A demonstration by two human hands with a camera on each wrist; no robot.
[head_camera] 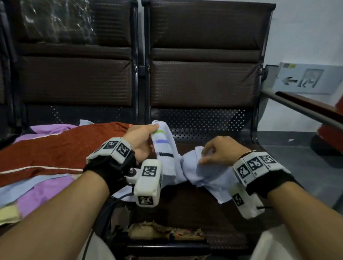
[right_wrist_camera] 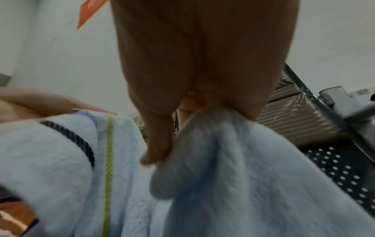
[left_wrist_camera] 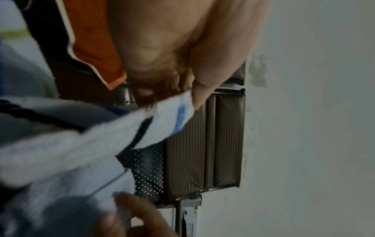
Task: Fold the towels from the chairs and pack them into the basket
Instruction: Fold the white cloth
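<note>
A white towel (head_camera: 191, 167) with green, purple and black stripes hangs bunched over the right chair seat (head_camera: 208, 204). My left hand (head_camera: 144, 137) pinches its striped end, lifted above the seat; in the left wrist view the thumb and fingers clamp the towel edge (left_wrist_camera: 182, 104). My right hand (head_camera: 216, 151) grips the plain end lower and to the right, and in the right wrist view its fingers curl around a fold of the towel (right_wrist_camera: 213, 144). The towel twists between the two hands. No basket is in view.
A rust-red towel (head_camera: 56, 150) lies on the left chair over purple, light-blue and pale-yellow cloths (head_camera: 35, 192). The brown padded chair backs (head_camera: 202, 66) stand behind. A metal armrest (head_camera: 307, 114) runs along the right. The seat's front edge (head_camera: 165, 229) is torn.
</note>
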